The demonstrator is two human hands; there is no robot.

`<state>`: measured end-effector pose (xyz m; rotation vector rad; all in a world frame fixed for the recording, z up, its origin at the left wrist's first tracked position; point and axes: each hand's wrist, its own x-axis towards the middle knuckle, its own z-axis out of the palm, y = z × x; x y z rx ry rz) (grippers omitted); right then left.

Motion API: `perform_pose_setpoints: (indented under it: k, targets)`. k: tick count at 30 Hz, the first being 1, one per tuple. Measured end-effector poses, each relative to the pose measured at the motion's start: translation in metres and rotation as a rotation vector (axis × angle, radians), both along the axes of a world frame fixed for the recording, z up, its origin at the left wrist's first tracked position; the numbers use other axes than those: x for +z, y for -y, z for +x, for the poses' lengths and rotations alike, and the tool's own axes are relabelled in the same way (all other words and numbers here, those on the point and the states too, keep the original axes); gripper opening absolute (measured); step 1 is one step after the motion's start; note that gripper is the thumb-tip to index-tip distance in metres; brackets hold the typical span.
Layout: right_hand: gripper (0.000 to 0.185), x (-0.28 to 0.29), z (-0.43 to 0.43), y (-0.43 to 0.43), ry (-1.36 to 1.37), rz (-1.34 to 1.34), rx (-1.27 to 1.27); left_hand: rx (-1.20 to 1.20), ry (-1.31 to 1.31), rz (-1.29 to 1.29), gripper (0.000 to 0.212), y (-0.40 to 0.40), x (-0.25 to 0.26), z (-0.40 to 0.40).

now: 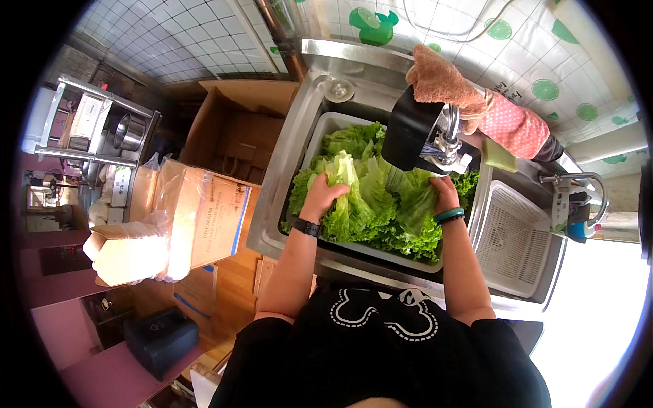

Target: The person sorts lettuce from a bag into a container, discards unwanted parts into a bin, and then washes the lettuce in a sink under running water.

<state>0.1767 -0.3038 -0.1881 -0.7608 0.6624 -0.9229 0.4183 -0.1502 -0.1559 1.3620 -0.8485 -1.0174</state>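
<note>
Leafy green lettuce [372, 204] fills a pale rectangular tub [319, 135] set in the stainless steel sink [270, 204]. My left hand [322, 198] grips a bunch of lettuce, its pale stem end up, at the tub's left side. A broad lettuce leaf [416, 196] is in my right hand [446, 195] at the right side of the tub; part of that hand's fingers is hidden behind the leaf and the faucet. The faucet [446, 148], with a black cover and a white fitting, hangs over the tub between me and the wall.
A white perforated basket [512, 237] lies in the right basin. Pink cloths [474, 97] wrap the faucet pipe, beside a green sponge [500, 155]. An open cardboard box [240, 132] and a plastic-wrapped carton [219, 219] stand left of the sink. A second tap [597, 183] rises at right.
</note>
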Motion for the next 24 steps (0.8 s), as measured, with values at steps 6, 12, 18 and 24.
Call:
perform_pose_setpoints:
  k: [6,12,18,24]
  targets:
    - [0.032,-0.008,0.047,0.009,-0.685,-0.451,0.399,0.019,0.016,-0.027,0.031,0.004,-0.001,-0.006]
    - [0.06,0.024,0.114,-0.047,-1.456,-0.625,0.38,0.033,-0.078,-0.023,0.032,-0.014,0.016,0.003]
    - [0.043,-0.003,0.114,-0.029,-1.447,-0.608,0.567,0.049,-0.055,-0.04,0.037,-0.023,-0.003,0.005]
    - [0.036,-0.014,0.083,-0.031,-1.102,-0.526,0.305,0.051,-0.097,-0.009,0.037,-0.027,0.001,-0.001]
